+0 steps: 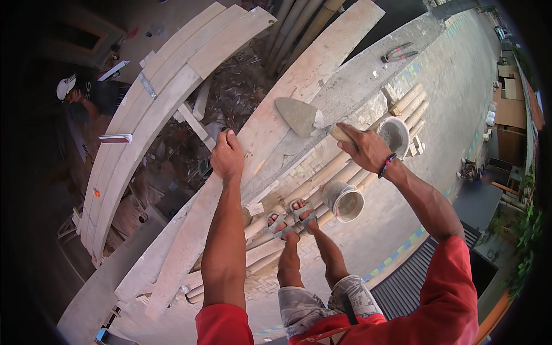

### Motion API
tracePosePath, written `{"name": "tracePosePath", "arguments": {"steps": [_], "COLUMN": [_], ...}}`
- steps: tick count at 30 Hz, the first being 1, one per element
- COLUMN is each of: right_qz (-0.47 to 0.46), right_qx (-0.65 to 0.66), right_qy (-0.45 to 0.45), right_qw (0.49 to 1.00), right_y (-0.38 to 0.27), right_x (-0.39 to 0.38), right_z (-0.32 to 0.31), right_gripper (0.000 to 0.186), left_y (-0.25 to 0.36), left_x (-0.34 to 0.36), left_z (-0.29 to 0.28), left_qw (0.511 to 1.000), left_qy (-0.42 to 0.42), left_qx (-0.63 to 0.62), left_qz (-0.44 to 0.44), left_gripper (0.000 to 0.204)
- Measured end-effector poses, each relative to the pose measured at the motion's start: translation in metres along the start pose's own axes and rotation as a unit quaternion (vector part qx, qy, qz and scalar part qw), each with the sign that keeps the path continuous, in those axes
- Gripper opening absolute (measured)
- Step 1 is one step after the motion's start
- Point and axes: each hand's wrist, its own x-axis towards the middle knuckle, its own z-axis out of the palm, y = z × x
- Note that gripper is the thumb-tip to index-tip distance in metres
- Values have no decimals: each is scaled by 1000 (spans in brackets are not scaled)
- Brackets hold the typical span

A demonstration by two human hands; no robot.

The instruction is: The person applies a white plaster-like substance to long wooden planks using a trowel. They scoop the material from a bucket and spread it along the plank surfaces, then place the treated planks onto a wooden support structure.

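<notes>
Pale paving (397, 213) spreads below. The right hand (368, 150) has its grip clamped on a trowel (296, 117), blade over one edge of a long plank (328, 54); the left hand (228, 155) meets the other, grip unclear. Farther lie pliers (404, 56).

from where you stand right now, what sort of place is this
Probably a small building site beside a paved lane: the right hand holds a trowel, buckets stand by a row of poles, and long boards lie around.
</notes>
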Motion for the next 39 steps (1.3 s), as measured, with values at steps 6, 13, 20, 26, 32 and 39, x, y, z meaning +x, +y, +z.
{"name": "tracePosePath", "arguments": {"steps": [6,13,20,26,32,39], "right_qz": [107,91,17,258,197,243], "right_qx": [52,43,19,101,108,145], "right_qy": [82,80,50,149,105,148], "right_qw": [990,992,998,949,969,948], "right_y": [54,61,57,106,99,146], "right_x": [40,49,63,107,116,146], "right_z": [-43,-45,-42,-88,-92,-123], "right_gripper": [42,43,43,40,38,38], "left_y": [9,7,5,7,5,8], "left_x": [0,2,0,2,-1,-1], "left_z": [-4,-7,-3,-1,-3,-1], "left_qw": [998,998,999,998,999,999], "left_qy": [-43,-47,-33,-43,-16,-21], "left_qx": [-1,26,19,27,42,39], "left_qz": [-35,-29,-21,-24,-22,-10], "left_gripper": [36,36,36,35,34,34]}}
